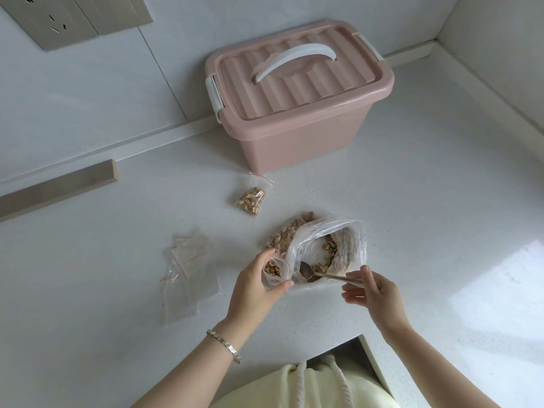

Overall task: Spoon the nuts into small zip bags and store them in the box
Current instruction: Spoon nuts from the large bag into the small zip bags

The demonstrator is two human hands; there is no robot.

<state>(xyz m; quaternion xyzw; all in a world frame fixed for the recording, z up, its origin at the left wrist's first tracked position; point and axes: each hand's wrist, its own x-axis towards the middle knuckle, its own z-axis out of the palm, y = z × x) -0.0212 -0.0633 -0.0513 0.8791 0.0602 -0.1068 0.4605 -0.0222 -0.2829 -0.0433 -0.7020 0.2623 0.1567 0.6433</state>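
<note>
A large clear plastic bag of walnuts (329, 245) lies open on the white counter (117, 290). My left hand (256, 290) grips a small zip bag (275, 270) partly filled with nuts, its mouth held open beside the big bag. My right hand (371, 293) pinches the handle of a metal spoon (309, 273), whose bowl sits inside the big bag's mouth. A filled small zip bag (250, 198) lies further back. Behind it stands the pink box (297, 104), lid latched, white handle on top.
Several empty small zip bags (185, 269) with red strips lie in a loose pile to the left. A wooden strip (59, 187) lies along the back left wall edge. A wall socket (59, 19) sits at top left. The counter's front edge has a notch near my body.
</note>
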